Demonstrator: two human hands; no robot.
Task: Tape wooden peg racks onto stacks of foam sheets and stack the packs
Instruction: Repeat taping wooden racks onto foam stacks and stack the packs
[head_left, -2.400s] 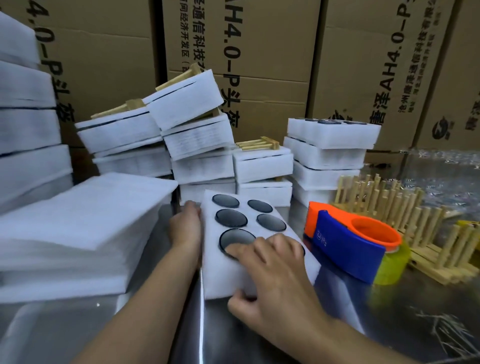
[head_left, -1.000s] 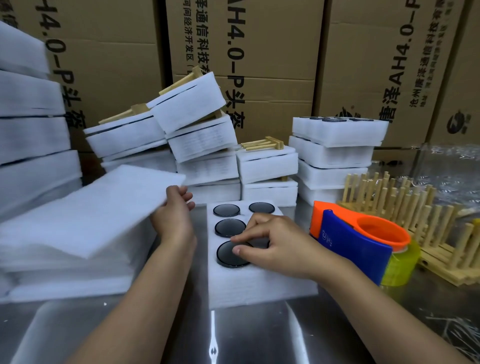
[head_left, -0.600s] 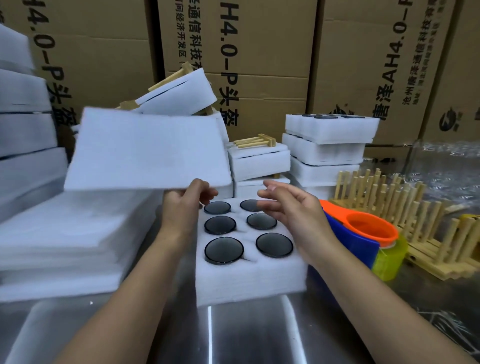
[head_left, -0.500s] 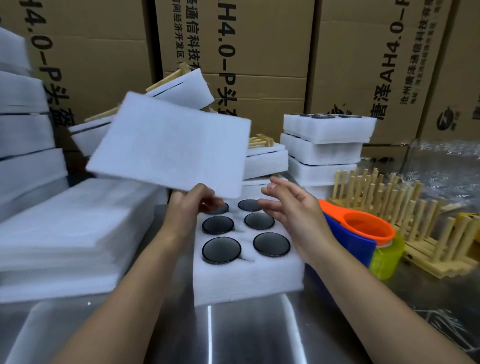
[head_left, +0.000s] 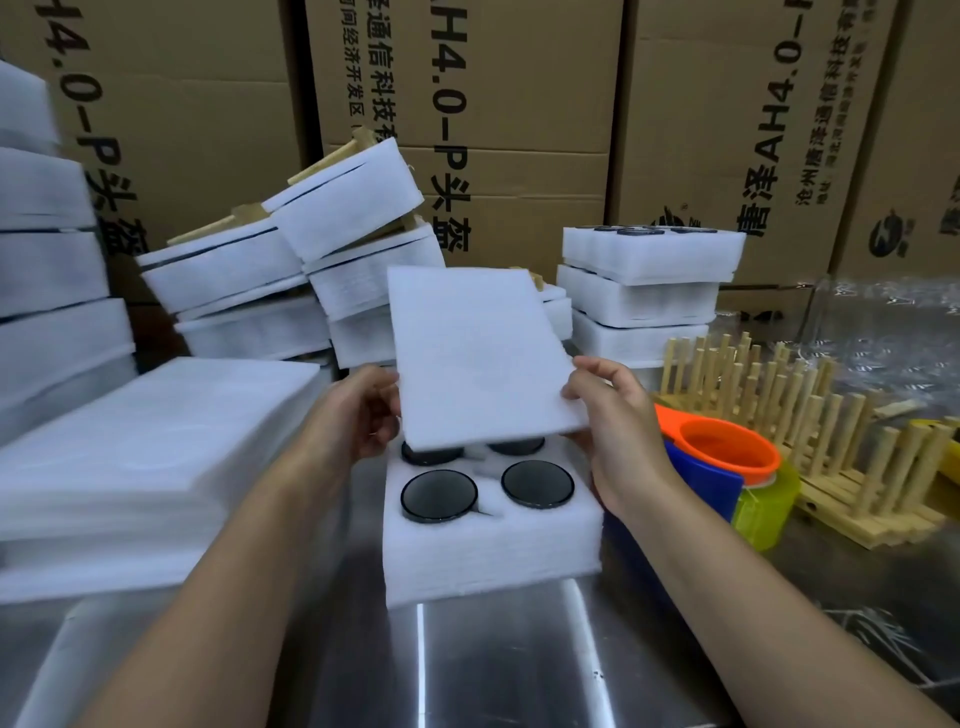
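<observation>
Since half a second earlier, the foam sheet (head_left: 483, 358) had swung across from the left to hang over the foam tray (head_left: 488, 556), and the right hand (head_left: 618, 431) had come in to take its right edge. The left hand (head_left: 363, 410) kept a pinching grip on the sheet's lower left edge. The right hand's grip closed lightly on the lower right corner, probably so the floppy sheet stayed flat and could be squared up. It hung tilted, near edge low, just above the rear dark discs (head_left: 439, 496) and not yet laid down. The tray sat on the table (head_left: 519, 665), apparently awaiting this cover before a rack went on. The wooden peg racks (head_left: 810, 415) stood to the right, behind the tape dispenser (head_left: 711, 467) and handy for the next steps. Finished packs (head_left: 291, 260) were piled at the back.
</observation>
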